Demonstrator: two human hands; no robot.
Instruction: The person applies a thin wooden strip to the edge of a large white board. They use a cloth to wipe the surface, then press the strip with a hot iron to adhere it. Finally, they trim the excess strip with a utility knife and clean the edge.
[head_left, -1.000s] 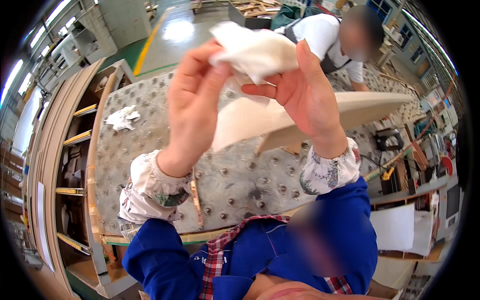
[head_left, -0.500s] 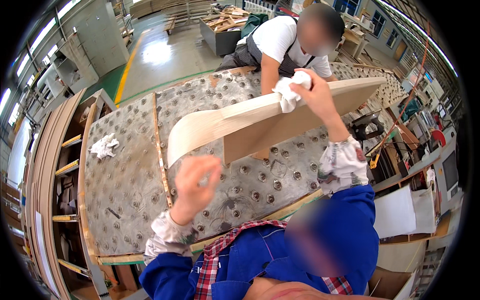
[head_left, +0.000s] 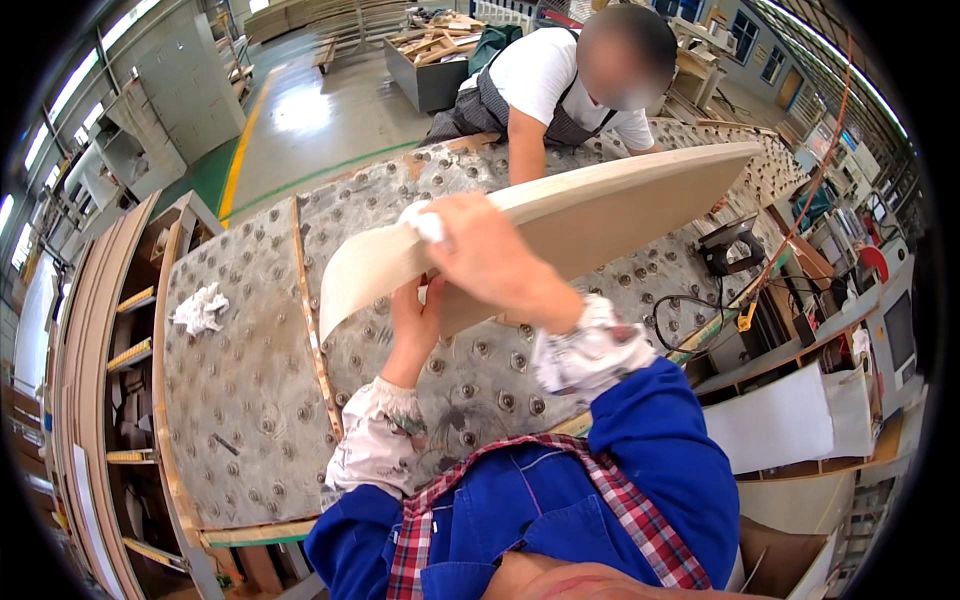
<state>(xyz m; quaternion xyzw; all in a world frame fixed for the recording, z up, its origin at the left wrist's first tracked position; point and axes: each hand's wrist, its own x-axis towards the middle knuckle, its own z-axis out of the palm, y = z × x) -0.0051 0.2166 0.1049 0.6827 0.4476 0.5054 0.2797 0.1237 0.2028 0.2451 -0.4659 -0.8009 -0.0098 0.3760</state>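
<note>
A pale wooden panel (head_left: 640, 215) with a thick top edge and a curved end (head_left: 352, 268) stands on edge across the studded table. My right hand (head_left: 495, 255) is closed on a crumpled white cloth (head_left: 418, 217), pressing it to the top edge close to the curve. Below it, my left hand (head_left: 410, 325) grips the panel's lower side beside the curve; some of its fingers are hidden behind the wood. Another person in a white shirt (head_left: 540, 75) leans over the table from the far side, an arm (head_left: 526, 148) reaching down behind the panel.
Metal studs cover the table (head_left: 230, 400). A second white cloth (head_left: 201, 308) lies on its left part. Toward the right edge stands a dark power tool (head_left: 730, 248) with a cable. Shelving (head_left: 130, 400) borders the left, and a bin of wood offcuts (head_left: 425, 75) stands beyond.
My right hand has slid the cloth leftward along the top edge to the curved end. My left hand, raised in front of the panel before, now grips its lower side.
</note>
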